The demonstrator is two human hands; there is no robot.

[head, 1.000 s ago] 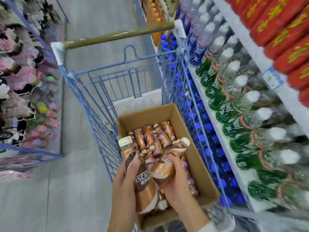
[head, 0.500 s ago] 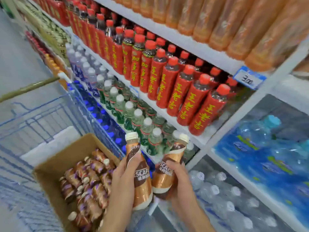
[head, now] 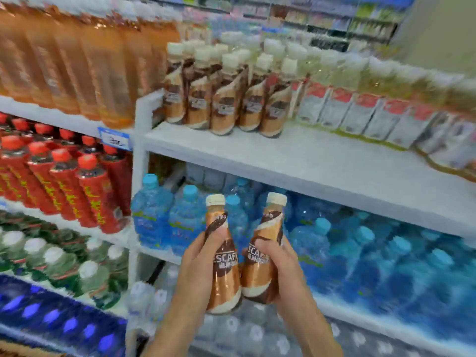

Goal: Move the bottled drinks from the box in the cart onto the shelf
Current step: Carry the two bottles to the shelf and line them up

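Note:
My left hand (head: 199, 264) grips one brown coffee bottle (head: 221, 274) with a cream cap, held upright. Beside it, my right hand (head: 282, 266) grips a second coffee bottle (head: 262, 261) of the same kind. Both are raised in front of the blue water bottles, below the white shelf (head: 296, 161). On that shelf, at its left end, stand several matching coffee bottles (head: 224, 99) in a cluster; bare shelf surface lies in front of and to the right of them. The cart and its box are out of view.
Pale yellow drinks with red-and-white labels (head: 360, 104) fill the shelf's right part. Orange drinks (head: 72, 68) and red bottles (head: 64, 181) fill the left bay. A white upright post (head: 140, 155) divides the bays. Blue water bottles (head: 373, 253) crowd the lower shelf.
The view has swung up and right from the cart to the shelves. Both hands have risen with their bottles toward the shelf holding the matching coffee bottles. The box has left the frame.

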